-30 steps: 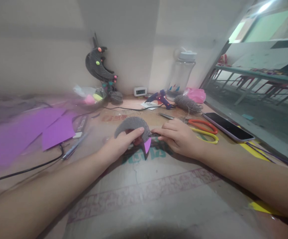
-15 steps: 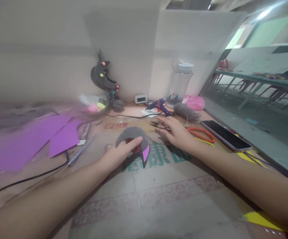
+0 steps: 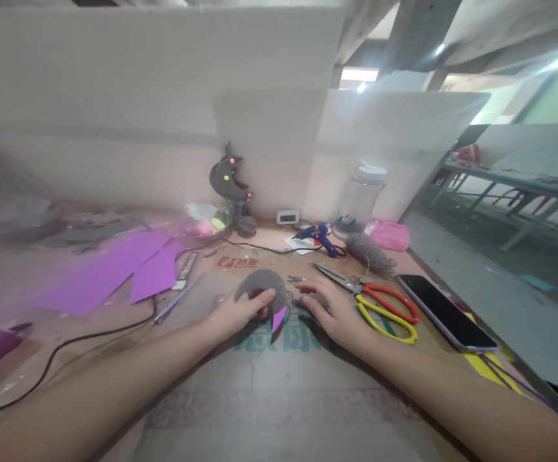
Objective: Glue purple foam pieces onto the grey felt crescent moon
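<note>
the left hand (image 3: 233, 314) grips the grey crescent (image 3: 263, 280) in mid-view, its purple tip (image 3: 279, 318) at five o'clock. a grey yarn bundle (image 3: 368, 253) lies towards two o'clock. near three, the right hand (image 3: 332, 310) has loosely curved fingers (whether they pinch a strand, i can't tell). the step looks like winding; another turn would call for a firm left grip.

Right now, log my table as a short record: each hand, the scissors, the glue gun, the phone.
Left hand: holding the gray crescent, purple patch at its lower end
Right hand: beside the crescent; whether it holds anything is unclear
Scissors: one orange handle, one yellow
Glue gun: beyond the hands
Phone: right of the scissors, screen dark
</note>
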A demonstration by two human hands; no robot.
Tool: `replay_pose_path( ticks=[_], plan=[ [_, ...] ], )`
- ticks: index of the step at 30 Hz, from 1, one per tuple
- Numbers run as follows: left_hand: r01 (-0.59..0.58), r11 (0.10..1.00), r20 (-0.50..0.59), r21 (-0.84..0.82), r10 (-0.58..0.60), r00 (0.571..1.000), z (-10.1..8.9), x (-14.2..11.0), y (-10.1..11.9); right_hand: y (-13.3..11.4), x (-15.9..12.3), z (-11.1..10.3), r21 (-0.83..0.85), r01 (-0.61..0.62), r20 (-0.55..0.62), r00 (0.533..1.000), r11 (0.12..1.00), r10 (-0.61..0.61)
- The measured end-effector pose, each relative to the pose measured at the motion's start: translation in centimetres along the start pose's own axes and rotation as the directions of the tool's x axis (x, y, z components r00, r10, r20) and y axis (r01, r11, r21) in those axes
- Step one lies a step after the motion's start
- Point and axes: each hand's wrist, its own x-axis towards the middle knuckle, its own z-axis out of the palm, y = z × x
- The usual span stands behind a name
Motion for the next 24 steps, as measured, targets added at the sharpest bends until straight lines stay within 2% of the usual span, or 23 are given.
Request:
replay_pose_path(
  ticks=[2, 4, 8, 11, 13, 17, 19, 24],
  plan=[
    [0.107, 0.992, -0.022, 0.069, -0.106, 0.994, -0.1, -0.1, 0.1, 0.0, 0.1, -0.1, 0.027, -0.027, -0.003, 1.000, 0.999, 0.027],
    [0.167, 0.979, -0.034, 0.121, -0.164, 0.986, -0.2, -0.2, 0.1, 0.1, 0.3, -0.2, 0.035, -0.032, -0.001, 0.999, 0.999, 0.032],
    [0.170, 0.969, -0.005, 0.177, -0.172, 0.985, -0.3, 0.1, -0.4, 0.1, 0.8, -0.1, 0.021, 0.010, -0.007, 1.000, 1.000, -0.010],
    [0.098, 0.972, 0.039, 0.214, -0.109, 0.993, -0.2, 0.4, -1.2, -0.2, 1.0, -0.2, 0.027, 0.037, -0.012, 0.999, 0.999, -0.037],
    [0.053, 0.971, 0.069, 0.233, -0.071, 0.995, -0.2, 0.5, -1.5, -0.7, 1.2, -0.2, 0.051, 0.007, 0.024, 1.000, 0.999, -0.008],
    [-0.011, 0.979, 0.102, 0.205, -0.010, 0.995, -0.1, 0.3, -1.3, -2.3, 1.6, 0.2, 0.187, -0.189, 0.144, 0.976, 0.964, 0.164],
    [-0.059, 0.986, 0.105, 0.154, 0.043, 0.994, -0.1, 0.1, -1.0, -2.8, 1.7, 0.7, 0.241, -0.269, 0.168, 0.958, 0.933, 0.233],
    [-0.172, 0.985, 0.080, -0.007, 0.172, 0.982, 0.5, 0.2, -0.9, -2.6, 1.5, 2.2, 0.360, -0.340, 0.151, 0.940, 0.869, 0.305]
  ],
)
